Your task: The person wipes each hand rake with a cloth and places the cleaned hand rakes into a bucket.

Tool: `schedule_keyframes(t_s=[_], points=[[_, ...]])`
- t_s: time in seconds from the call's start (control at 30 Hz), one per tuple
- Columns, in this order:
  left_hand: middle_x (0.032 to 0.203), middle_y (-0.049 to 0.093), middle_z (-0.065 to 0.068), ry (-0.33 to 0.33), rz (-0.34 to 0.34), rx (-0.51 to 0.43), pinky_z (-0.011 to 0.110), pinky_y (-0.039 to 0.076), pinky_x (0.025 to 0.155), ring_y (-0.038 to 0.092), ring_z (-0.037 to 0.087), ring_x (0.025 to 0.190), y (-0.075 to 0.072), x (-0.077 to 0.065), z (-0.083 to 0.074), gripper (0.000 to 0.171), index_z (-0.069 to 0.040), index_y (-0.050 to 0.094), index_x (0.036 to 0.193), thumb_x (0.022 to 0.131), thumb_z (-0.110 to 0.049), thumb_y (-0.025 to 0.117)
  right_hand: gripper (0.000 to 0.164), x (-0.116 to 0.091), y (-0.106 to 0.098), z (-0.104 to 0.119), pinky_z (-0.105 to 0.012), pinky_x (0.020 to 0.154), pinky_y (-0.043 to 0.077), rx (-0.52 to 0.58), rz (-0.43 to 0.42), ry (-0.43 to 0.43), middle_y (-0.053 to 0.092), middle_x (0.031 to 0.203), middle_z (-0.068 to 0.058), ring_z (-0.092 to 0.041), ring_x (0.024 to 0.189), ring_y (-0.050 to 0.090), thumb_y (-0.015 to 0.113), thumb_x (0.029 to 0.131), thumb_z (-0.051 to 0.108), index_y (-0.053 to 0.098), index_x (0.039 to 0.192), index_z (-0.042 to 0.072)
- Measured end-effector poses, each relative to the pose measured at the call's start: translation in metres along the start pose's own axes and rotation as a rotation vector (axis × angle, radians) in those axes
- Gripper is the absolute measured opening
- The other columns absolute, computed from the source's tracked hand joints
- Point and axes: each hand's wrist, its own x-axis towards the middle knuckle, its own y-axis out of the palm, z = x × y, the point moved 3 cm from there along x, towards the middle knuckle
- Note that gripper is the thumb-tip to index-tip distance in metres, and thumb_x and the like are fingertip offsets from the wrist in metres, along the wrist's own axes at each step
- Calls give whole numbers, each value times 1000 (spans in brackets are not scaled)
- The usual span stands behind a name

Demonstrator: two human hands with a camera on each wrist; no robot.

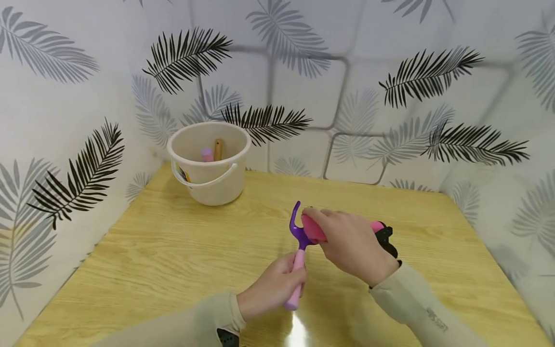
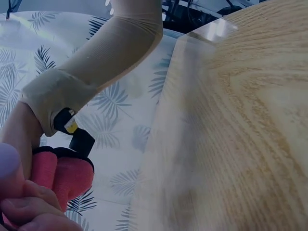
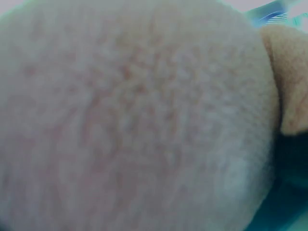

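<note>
In the head view my left hand point(image 1: 273, 285) grips the pink handle of a small tool with a purple, curved, hook-like head point(image 1: 299, 233). The tool stands with its head away from me and its handle end towards me. My right hand point(image 1: 352, 243) holds a pink cloth-like piece point(image 1: 312, 228) against the purple head, covering part of it. More pink and a black part point(image 1: 386, 239) show beyond that hand. In the left wrist view the pink piece point(image 2: 74, 180) has black edging, beside the handle's pale purple end point(image 2: 8, 166). Skin fills most of the right wrist view.
A white bucket point(image 1: 218, 185) with a handle stands at the table's back left. Inside it show a pink-and-purple handle point(image 1: 207, 154) and a wooden handle point(image 1: 218, 149). The wood-grain table point(image 1: 173, 246) meets a leaf-patterned wall covering point(image 1: 299, 91) behind.
</note>
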Motion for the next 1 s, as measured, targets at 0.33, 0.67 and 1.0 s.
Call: schedule_keyframes(t_s=[0.33, 0.67, 1.0], points=[[60, 50, 1, -18, -17, -36, 20, 40, 37, 47, 10, 45, 1, 1, 0, 8, -2, 50, 90, 86, -9, 51, 54, -2, 10, -11, -29, 47, 47, 55, 40, 50, 66, 88, 5, -11, 66, 56, 74, 74, 13, 56, 124, 22], [66, 53, 5, -36, -31, -39, 21, 42, 40, 49, 12, 50, -2, -3, -1, 16, 0, 50, 98, 87, -12, 52, 55, -2, 10, -19, -32, 48, 50, 53, 26, 53, 67, 92, 3, -13, 67, 58, 75, 76, 17, 55, 126, 22], [64, 50, 3, -1, 15, -84, 20, 41, 41, 48, 10, 50, -2, 1, -5, 12, -1, 47, 92, 84, -6, 53, 55, -2, 9, -8, -28, 44, 44, 71, -29, 50, 67, 89, 4, -11, 64, 56, 73, 74, 12, 56, 126, 23]])
